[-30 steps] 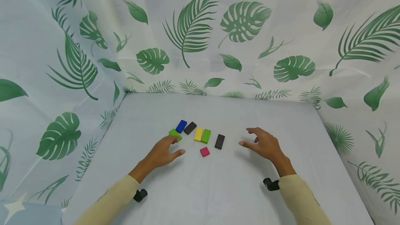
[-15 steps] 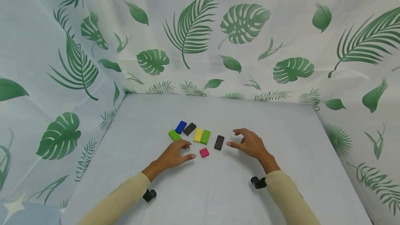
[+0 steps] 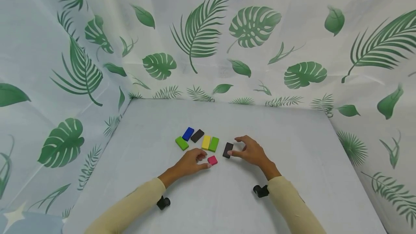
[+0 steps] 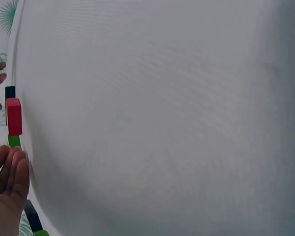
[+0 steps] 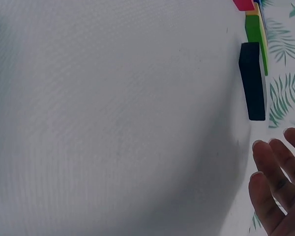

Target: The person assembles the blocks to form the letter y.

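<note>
My left hand (image 3: pixel 190 163) hovers just left of a small square pink-red block (image 3: pixel 212 160), its fingers loosely bent and holding nothing. The left wrist view shows a gap between its fingertips and the red block (image 4: pixel 14 116). At the right, my other hand (image 3: pixel 252 151) is beside a black rectangular block (image 3: pixel 228 150). Its thumb overlaps that block in the head view, but the right wrist view shows the right hand (image 5: pixel 280 182) apart from the black block (image 5: pixel 252 81). A yellow block (image 3: pixel 206 142) and a green block (image 3: pixel 213 144) lie side by side between the hands.
Farther left on the white table (image 3: pixel 156 118) lie another green block (image 3: pixel 182 143), a blue block (image 3: pixel 188 133) and a second black block (image 3: pixel 197 135), close together. A leaf-printed cloth (image 3: pixel 208 46) hangs behind the table and at both sides.
Both hands have moved inward: the left rightward from the far green block to the red block, the right leftward to the black block. The blocks keep their places.
</note>
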